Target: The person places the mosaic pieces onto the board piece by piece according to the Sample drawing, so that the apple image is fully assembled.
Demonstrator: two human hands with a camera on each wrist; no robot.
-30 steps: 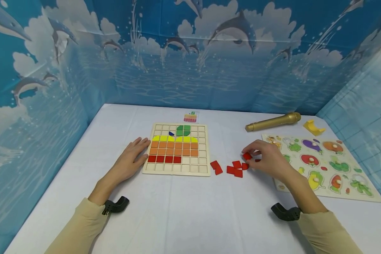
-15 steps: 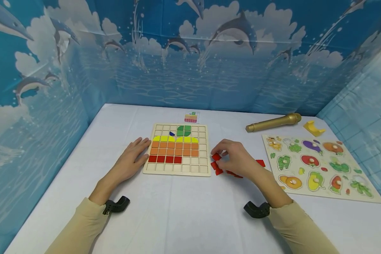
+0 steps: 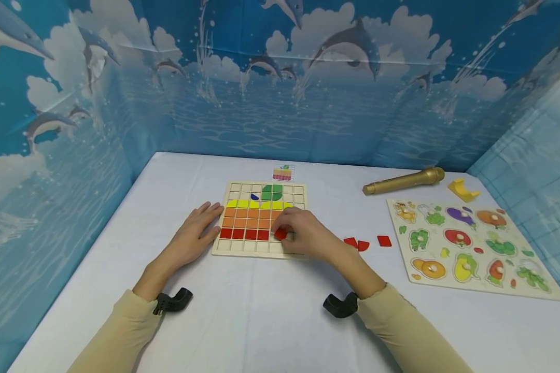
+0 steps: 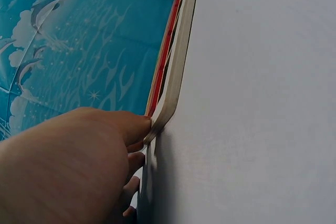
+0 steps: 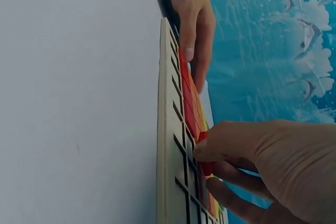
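Observation:
A wooden grid board (image 3: pixel 242 248) lies on the white table, carrying green, blue, yellow, orange and red tiles. My right hand (image 3: pixel 308 233) is over its right part, pinching a red tile (image 3: pixel 281 234) between thumb and fingers, just right of the red row (image 3: pixel 245 234). In the right wrist view that red tile (image 5: pixel 205 153) is at the board's surface; whether it touches cannot be told. My left hand (image 3: pixel 191 230) rests at the board's left edge with fingers extended. The left wrist view shows the left thumb (image 4: pixel 135 125) touching the board's corner.
Loose red tiles (image 3: pixel 385 241) lie right of the board, some partly behind the right forearm. A small picture card (image 3: pixel 283 172) lies beyond the board. Farther right are a gold microphone (image 3: pixel 403 181), a yellow curved piece (image 3: pixel 463 190) and a vegetable puzzle board (image 3: pixel 478 248).
My right hand has carried a red tile leftward from the loose pile, past the board's right edge and over the grid. The left hand stays at the board's left edge.

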